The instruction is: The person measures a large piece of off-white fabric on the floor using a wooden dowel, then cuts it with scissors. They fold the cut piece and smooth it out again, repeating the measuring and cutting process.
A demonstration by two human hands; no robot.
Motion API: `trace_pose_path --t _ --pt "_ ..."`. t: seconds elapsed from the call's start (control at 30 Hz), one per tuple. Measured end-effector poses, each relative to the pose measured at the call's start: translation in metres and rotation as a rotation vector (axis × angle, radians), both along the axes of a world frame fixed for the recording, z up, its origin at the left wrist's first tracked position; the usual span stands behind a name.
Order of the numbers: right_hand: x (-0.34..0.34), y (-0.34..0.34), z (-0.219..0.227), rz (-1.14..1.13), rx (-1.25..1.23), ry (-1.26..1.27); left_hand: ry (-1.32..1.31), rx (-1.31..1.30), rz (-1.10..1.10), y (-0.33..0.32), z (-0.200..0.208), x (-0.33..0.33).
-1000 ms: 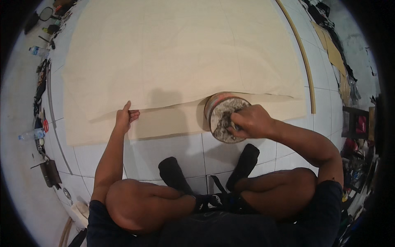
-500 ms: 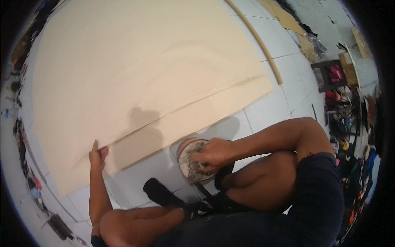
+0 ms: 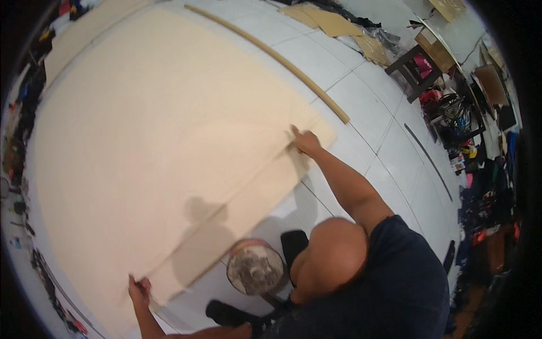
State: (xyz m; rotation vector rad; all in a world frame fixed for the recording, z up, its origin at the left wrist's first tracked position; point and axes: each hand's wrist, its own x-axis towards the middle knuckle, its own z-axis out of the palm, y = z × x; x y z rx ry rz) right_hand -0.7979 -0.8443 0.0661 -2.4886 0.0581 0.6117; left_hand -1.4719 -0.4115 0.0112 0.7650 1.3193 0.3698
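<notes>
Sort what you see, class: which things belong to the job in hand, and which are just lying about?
In the job:
- cream sheet
- left hand, right hand
- probably grey-topped cylinder, near the sheet's edge

Seemingly lying about:
- long tan pole
- brown cardboard pieces

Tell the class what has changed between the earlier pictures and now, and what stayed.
The right hand let go of the round, grey-topped drum-like object, which moved off the large cream sheet toward the person, to between the black-socked feet. The hand then went forward and right, to the sheet's raised edge near its right end; blur hides its grip. Unchanged: the left hand at that edge's left end.
</notes>
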Motion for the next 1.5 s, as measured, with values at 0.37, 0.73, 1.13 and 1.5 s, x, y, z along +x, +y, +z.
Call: trace_pose_path --t 0.37,0.73,1.13,1.5 --pt "0.063 -0.014 -0.036 -0.274 0.058 -0.092 0.055 0.102 0.154 0.021 -0.017 -0.043" --pt "0.027 -0.049 -0.036 -0.265 -0.161 -0.213 0.581 0.359 -0.536 -0.024 -0.009 -0.075" --pt "0.02 -0.076 -0.048 -0.464 -0.104 -0.219 0.454 0.088 0.133 -0.077 0.007 -0.046" --pt "0.023 -0.081 -0.059 -0.463 -0.082 -0.249 0.424 0.09 0.047 -0.086 0.019 -0.048"
